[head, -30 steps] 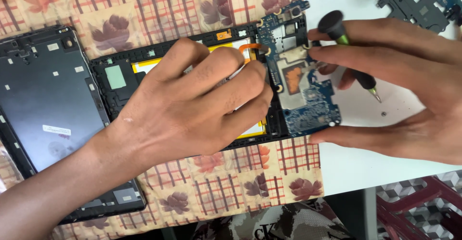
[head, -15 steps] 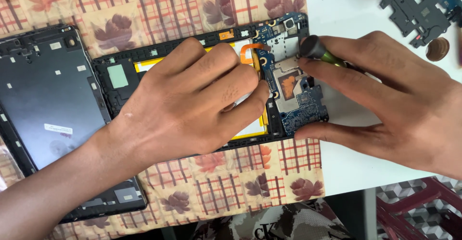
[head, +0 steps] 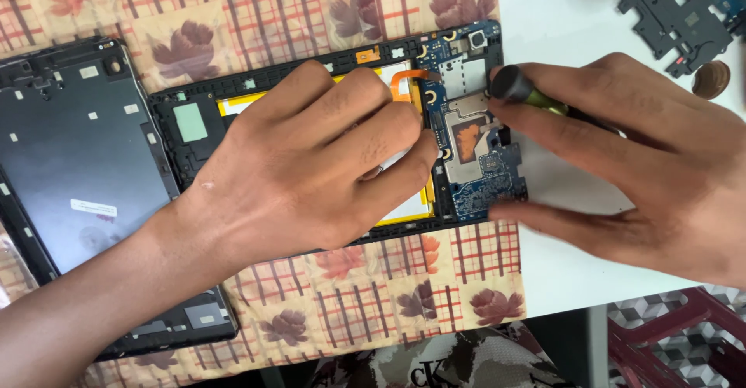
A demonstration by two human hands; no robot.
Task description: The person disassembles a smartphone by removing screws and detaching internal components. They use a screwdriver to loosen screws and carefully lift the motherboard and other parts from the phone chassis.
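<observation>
Left hand (head: 311, 162) spread flat, fingers open, pressing the opened tablet (head: 334, 135) onto the floral cloth (head: 256, 15) to steady it. Right hand (head: 645, 162) closed around a screwdriver (head: 517, 89) (black cap, green shaft), tip at the blue circuit board (head: 474, 131). Detached back cover (head: 70, 170) alongside.

white table (head: 559, 279) under floral checked cloth (head: 256, 15); perhaps a red stool (head: 668, 337) below.
</observation>
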